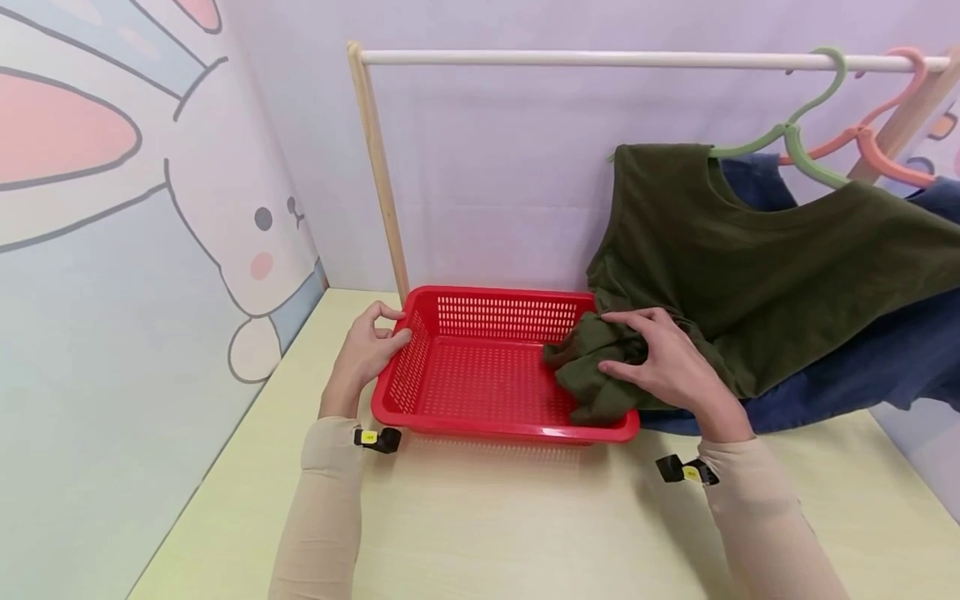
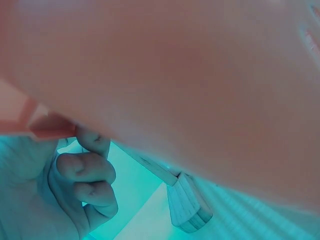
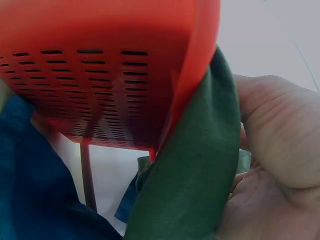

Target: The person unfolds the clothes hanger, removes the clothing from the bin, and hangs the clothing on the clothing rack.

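Observation:
A red plastic basket (image 1: 487,375) with slotted walls sits on the pale table. At its left rim, my left hand (image 1: 367,350) grips the edge, thumb on the inner side and fingers curled outside. In the basket's right end lies bunched dark green cloth (image 1: 600,367), draped over the right rim in the right wrist view. My right hand (image 1: 667,358) holds this cloth at the rim, thumb and fingers spread apart across it. A dark green sleeveless top (image 1: 757,258) hangs just behind; whether it joins the bunched cloth I cannot tell.
A rack with a white rail (image 1: 600,57) and wooden posts (image 1: 378,167) stands behind the basket. The green top is on a green hanger (image 1: 806,154); a navy garment (image 1: 847,367) hangs behind it, near a pink hanger (image 1: 892,154). A rabbit-patterned wall (image 1: 112,333) rises at left.

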`<state>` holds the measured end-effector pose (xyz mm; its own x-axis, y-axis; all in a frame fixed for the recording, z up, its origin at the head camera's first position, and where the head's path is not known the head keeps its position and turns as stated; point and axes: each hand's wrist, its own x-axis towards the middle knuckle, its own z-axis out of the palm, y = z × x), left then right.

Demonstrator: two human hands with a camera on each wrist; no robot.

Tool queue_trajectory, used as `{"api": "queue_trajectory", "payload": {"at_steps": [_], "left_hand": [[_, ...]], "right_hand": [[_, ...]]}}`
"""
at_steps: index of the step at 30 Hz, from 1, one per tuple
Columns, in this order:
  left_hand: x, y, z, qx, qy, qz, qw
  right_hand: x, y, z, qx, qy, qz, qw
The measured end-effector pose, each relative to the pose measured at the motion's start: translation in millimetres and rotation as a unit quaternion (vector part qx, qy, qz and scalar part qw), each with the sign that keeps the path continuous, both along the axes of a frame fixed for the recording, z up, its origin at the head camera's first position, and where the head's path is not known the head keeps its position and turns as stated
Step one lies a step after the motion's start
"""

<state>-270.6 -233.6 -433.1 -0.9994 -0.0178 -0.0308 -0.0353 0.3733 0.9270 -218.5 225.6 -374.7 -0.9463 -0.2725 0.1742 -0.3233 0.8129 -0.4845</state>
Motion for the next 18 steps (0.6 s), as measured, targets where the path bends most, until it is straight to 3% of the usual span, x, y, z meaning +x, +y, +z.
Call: {"api": "queue_trajectory", "payload": {"at_steps": [18], "left_hand": [[-0.6, 1, 0.9, 0.005, -0.002, 0.004, 1.0]], "right_hand": [[-7.4, -3, -14.1, -0.043, 0.02, -0.042, 0.998]]}}
